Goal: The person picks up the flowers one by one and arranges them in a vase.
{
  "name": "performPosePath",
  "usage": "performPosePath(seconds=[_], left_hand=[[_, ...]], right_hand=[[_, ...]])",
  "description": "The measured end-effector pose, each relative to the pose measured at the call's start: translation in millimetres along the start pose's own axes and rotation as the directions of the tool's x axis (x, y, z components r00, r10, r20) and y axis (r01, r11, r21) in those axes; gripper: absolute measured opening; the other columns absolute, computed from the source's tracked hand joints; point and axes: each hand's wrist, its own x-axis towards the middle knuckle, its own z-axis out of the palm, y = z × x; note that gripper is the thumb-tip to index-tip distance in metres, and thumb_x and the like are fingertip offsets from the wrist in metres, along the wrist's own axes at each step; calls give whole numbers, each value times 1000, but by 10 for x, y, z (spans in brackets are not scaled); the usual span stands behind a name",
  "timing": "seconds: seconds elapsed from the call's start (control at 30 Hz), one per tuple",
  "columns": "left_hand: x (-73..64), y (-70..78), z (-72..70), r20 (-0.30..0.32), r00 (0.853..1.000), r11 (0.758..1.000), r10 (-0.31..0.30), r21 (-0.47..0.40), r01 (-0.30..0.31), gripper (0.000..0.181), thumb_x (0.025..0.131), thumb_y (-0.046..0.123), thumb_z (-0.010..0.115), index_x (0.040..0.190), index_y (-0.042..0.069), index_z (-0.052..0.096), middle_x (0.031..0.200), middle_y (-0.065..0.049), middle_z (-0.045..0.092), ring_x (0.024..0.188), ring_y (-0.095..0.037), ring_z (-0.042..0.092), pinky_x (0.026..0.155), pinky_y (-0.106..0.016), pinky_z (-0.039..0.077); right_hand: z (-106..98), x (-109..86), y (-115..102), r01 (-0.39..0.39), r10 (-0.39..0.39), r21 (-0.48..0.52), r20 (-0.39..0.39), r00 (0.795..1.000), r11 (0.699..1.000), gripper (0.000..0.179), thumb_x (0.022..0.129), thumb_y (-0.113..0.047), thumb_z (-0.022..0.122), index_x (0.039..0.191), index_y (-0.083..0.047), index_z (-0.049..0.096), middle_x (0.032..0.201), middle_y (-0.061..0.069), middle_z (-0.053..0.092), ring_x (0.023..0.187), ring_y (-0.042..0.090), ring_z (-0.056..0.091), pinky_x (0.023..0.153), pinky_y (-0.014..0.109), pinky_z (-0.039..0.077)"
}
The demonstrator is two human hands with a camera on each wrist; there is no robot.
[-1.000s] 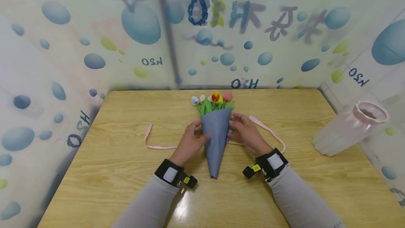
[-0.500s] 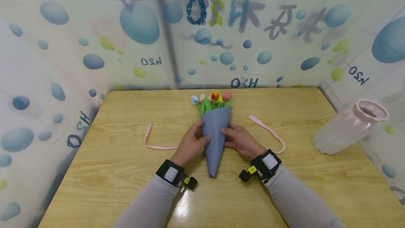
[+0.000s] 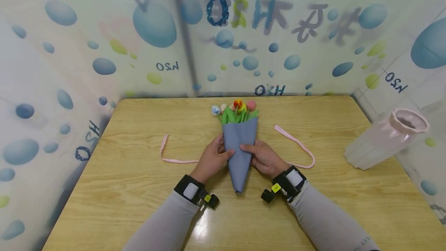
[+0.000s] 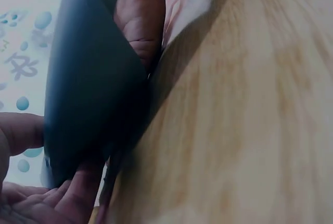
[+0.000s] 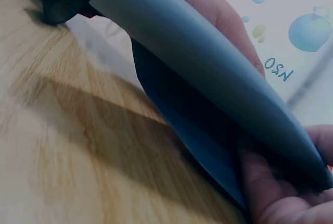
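Note:
A bouquet of tulips (image 3: 240, 109) in several colours, wrapped in a blue-grey paper cone (image 3: 239, 136), lies at the middle of the table with its tip toward me. My left hand (image 3: 211, 159) grips the cone's left side, thumb on the front and fingers behind. From the right, my right hand (image 3: 267, 159) pinches the paper, its thumb pressing the front and its fingers curled beneath. Both wrist views show fingers reaching under the paper wrap (image 4: 88, 83), whose lower end stands off the wood. A pink ribbon (image 3: 179, 161) passes behind the hands and bouquet.
A white and pink fluted vase (image 3: 379, 144) stands near the table's right side. The ribbon's other end curls beyond my right hand. Behind the wooden table (image 3: 115, 196) hangs a patterned curtain (image 3: 296, 22).
My right hand has moved left from beside the cone and now pinches its right side. The cone has tilted slightly, its tip shifting right and up. My left hand keeps its grip.

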Motion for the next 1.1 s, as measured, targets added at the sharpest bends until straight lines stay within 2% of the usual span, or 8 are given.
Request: performPosePath(seconds=[0.33,0.57,0.77,0.9,1.1], left_hand=[[1,-6,7,0,1000,998,27,-49,-27,77,99,8,69,163,8,27,157,-20,49,137,-37,58,105,-46,55],[-2,6,10,-16,999,991,50,-119,-52,83,98,9,71,164,6,21,152,-20,54,137,-37,58,108,-48,53],[-6,14,15,-24,997,985,70,-154,-73,76,98,18,73,161,9,32,148,-18,58,133,-35,61,103,-46,56],[-24,42,24,1,999,988,34,-151,-34,74,99,31,72,160,11,35,150,-15,57,134,-33,60,104,-46,55],[-87,97,46,116,993,979,-17,-202,41,78,105,51,56,164,12,23,159,-19,44,139,-37,53,103,-48,55]], right_hand=[[0,17,38,67,-67,-3,-9,998,998,43,106,-1,52,146,5,39,118,1,68,107,12,70,92,29,59],[18,11,7,111,-111,-10,-28,993,994,43,105,1,54,146,3,40,119,-1,68,109,11,69,93,29,59],[40,-60,-96,164,-165,-30,-15,986,986,43,104,1,54,145,3,41,123,-1,66,112,11,68,95,28,58],[54,-109,-156,202,-201,-41,16,979,979,43,104,3,52,146,1,41,123,-2,66,112,11,68,95,29,58],[77,-190,-269,229,-226,-72,47,973,971,44,104,2,52,146,-1,41,125,0,66,113,14,69,94,32,59]])
